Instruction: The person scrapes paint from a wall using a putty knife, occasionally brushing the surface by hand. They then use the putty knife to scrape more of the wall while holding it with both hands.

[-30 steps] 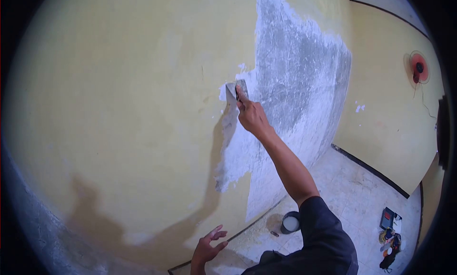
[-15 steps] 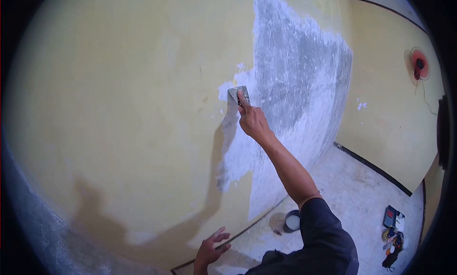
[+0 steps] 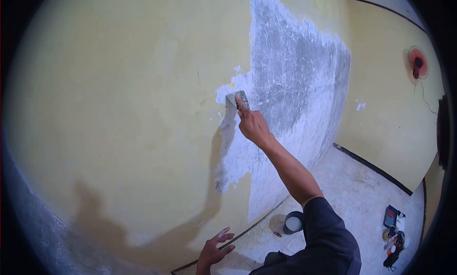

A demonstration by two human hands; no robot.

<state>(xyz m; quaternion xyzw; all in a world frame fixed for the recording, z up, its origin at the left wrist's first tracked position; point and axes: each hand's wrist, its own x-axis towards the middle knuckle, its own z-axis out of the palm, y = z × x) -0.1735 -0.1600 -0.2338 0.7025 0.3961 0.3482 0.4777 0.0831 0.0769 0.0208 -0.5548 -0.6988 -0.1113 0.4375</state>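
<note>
My right hand (image 3: 254, 126) grips a putty knife (image 3: 232, 98), its index finger stretched along the tool. The blade lies against the wall, at the left border of a white and grey bare patch (image 3: 285, 70) in the pale yellow paint (image 3: 143, 94). Most of the handle is hidden inside the hand. Low in the view, my left hand (image 3: 215, 249) holds nothing, with its fingers apart, close to the foot of the wall. The arm's shadow falls across the yellow paint.
A dark bucket (image 3: 293, 222) with pale contents stands on the tiled floor (image 3: 342, 194) by the wall. Farther right lie a dark box (image 3: 391, 216) and a pile of assorted items (image 3: 393, 239). A red fan (image 3: 417, 62) hangs on the adjoining wall.
The putty knife and my right hand have moved slightly down along the patch's left border. My left hand has barely shifted and remains open.
</note>
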